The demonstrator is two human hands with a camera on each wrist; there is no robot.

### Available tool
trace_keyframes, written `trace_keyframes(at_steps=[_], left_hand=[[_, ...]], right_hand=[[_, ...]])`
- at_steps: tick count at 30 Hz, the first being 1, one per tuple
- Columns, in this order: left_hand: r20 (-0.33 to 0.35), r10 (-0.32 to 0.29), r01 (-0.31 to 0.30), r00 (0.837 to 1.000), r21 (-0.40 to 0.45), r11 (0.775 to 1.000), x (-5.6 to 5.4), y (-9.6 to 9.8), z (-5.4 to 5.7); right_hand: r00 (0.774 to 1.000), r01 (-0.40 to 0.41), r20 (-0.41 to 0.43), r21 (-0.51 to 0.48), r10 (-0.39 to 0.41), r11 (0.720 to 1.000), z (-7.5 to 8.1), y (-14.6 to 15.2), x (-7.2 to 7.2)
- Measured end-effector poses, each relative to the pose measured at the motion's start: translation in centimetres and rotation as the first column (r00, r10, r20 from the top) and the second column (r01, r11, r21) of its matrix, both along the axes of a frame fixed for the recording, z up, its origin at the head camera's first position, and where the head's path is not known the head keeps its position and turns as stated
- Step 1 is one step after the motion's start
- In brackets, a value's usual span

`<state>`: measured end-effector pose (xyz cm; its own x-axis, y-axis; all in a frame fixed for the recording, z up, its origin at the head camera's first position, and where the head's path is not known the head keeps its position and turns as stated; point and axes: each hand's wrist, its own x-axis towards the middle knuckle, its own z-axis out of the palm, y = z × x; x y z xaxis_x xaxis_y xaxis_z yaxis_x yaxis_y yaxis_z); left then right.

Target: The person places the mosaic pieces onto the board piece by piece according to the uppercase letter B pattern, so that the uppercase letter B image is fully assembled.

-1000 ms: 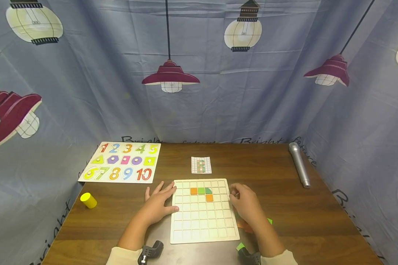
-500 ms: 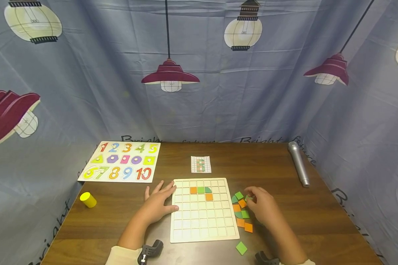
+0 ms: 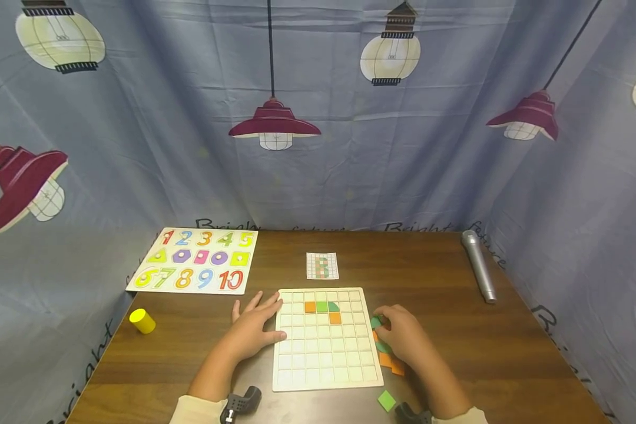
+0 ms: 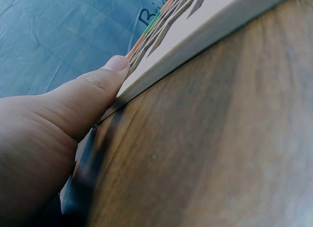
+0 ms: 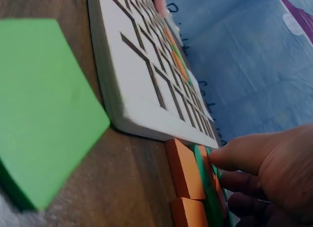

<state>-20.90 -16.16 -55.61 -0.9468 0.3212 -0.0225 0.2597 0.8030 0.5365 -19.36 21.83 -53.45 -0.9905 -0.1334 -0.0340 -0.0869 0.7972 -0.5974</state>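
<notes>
A pale wooden grid board [image 3: 328, 359] lies in the middle of the table, with two orange square tiles, a green square [image 3: 322, 307] and a dark green rounded tile [image 3: 333, 307] in its upper cells. My left hand [image 3: 255, 325] rests spread at the board's left side; its thumb [image 4: 100, 82] presses the edge. Right of the board, my right hand [image 3: 403, 335] reaches over the loose pile, thumb and fingers bent around a dark green rounded tile [image 3: 376, 322]. Orange tiles [image 5: 186, 170] show beside its thumb. Whether the fingers pinch a tile I cannot tell.
A small printed pattern card [image 3: 322, 266] lies beyond the board. A number puzzle [image 3: 193, 260] is at the far left, a yellow cylinder [image 3: 142, 321] nearer. One green square tile [image 3: 387, 401] sits apart, near the board's lower right corner. A silver microphone-like tube [image 3: 478, 265] lies far right.
My right hand moved from the board's right edge out to the right, uncovering the pile, then came back left over the tiles. The left hand stayed put.
</notes>
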Motion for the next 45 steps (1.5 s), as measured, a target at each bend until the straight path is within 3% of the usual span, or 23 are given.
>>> trace_keyframes(at_steps=[8,17,28,35,40,45], left_hand=[[0.000,0.001,-0.001,1.000,0.006,1.000,0.2,0.1,0.0],[-0.005,0.004,-0.004,1.000,0.000,1.000,0.2,0.1,-0.2],[-0.012,0.008,-0.008,1.000,-0.003,1.000,0.2,0.1,-0.3],[-0.009,0.002,-0.002,1.000,0.000,1.000,0.2,0.1,-0.4],[-0.007,0.006,-0.006,1.000,-0.002,1.000,0.1,0.1,-0.2],[-0.004,0.009,-0.009,1.000,-0.006,1.000,0.1,0.1,-0.1]], right_hand=[[0.999,0.012,0.034,-0.030,-0.011,0.999,-0.2,-0.3,-0.3],[0.997,0.012,0.073,0.024,-0.014,1.000,0.2,-0.5,-0.7],[0.999,0.023,0.030,0.029,-0.024,0.999,-0.2,0.0,-0.7],[0.996,0.053,0.067,-0.015,-0.052,0.998,0.0,1.0,-0.7],[0.997,0.058,0.042,0.020,-0.059,0.998,0.2,1.6,-0.8],[0.997,0.074,0.036,-0.011,-0.074,0.997,0.4,1.9,-0.8]])
